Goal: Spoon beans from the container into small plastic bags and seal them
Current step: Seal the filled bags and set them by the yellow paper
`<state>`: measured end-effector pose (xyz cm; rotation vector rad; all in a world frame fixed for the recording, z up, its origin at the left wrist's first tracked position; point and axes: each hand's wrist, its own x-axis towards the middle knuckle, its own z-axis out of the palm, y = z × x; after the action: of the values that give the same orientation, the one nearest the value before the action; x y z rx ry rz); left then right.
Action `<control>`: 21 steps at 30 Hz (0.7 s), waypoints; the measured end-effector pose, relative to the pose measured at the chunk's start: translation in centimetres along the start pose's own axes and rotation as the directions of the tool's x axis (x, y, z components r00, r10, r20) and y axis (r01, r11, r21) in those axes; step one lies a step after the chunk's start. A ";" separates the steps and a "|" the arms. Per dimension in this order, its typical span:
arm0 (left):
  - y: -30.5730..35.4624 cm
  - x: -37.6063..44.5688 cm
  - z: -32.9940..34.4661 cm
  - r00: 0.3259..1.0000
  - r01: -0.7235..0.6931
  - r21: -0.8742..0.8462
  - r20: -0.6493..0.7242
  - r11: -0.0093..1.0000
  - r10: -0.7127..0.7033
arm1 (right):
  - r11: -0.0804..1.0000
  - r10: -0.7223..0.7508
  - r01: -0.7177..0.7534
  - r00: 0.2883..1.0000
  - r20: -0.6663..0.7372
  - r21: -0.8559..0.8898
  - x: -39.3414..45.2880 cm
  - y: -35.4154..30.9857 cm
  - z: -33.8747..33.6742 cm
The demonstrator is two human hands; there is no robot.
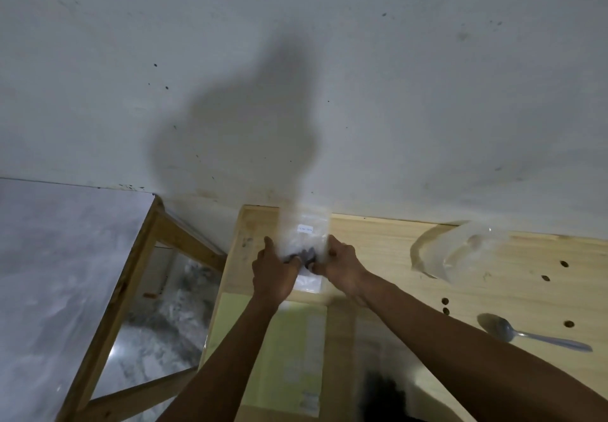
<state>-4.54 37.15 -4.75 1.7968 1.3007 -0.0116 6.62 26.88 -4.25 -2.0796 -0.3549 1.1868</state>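
Observation:
A small clear plastic bag (pixel 304 234) with a white label stands upright near the far left of the wooden table (pixel 378 250). A few dark beans (pixel 304 255) sit at its bottom. My left hand (pixel 274 272) pinches the bag's left side and my right hand (pixel 340 267) pinches its right side, thumbs close together at the middle. A metal spoon (pixel 513 331) lies on the table to the right, apart from both hands. A dark blurred shape (pixel 378 395), possibly the beans container, shows at the bottom edge.
A crumpled clear plastic bag (pixel 460 250) lies at the back right of the table. Yellow-green sheets (pixel 289 349) lie under my forearms. A grey wall stands right behind the table. A wooden frame (pixel 131 277) stands to the left over a grey floor.

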 end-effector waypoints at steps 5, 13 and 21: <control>0.8 -2.6 -0.7 0.998 -0.028 0.008 -0.062 1.000 0.028 | 0.994 -0.036 0.036 0.999 -0.011 0.100 -5.0 1.9 -3.6; -1.2 -10.0 1.1 0.941 -0.226 0.196 -0.208 0.954 0.266 | 0.999 -0.041 0.038 0.977 -0.208 -0.016 -12.9 9.8 -8.5; -2.8 -16.3 5.8 0.914 -0.087 0.288 0.404 0.954 -0.039 | 0.980 0.156 -0.164 0.985 -0.074 -0.112 -17.0 13.8 -6.9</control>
<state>-11.31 21.15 -2.33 1.9314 1.0115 -0.5710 1.77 4.67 -0.64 -2.2791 -0.2351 1.2139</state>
